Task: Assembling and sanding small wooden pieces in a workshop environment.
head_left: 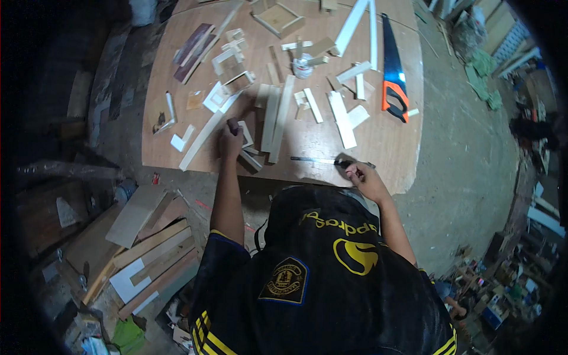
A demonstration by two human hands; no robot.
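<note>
My right hand [367,179] is at the table's near edge, its fingers curled at the black handle of a thin-bladed tool [313,160]. The narrow metal blade points left, low over the tabletop; its exact kind is unclear. Further left, my left hand [231,141] reaches over the table with its fingers closed. Whatever they hold, if anything, does not show. Beside that hand lie a long pale wood strip [202,142] and small wood frame pieces [248,137]. Two longer wooden boards [278,121] lie between my hands.
On the wooden table [390,157] are a handsaw [395,77] with an orange-black handle, a small white tub [303,66], white-faced strips [342,121] and small wooden boxes [231,65]. Stacked boards [157,260] stand at lower left. Clutter [497,290] covers the floor at lower right.
</note>
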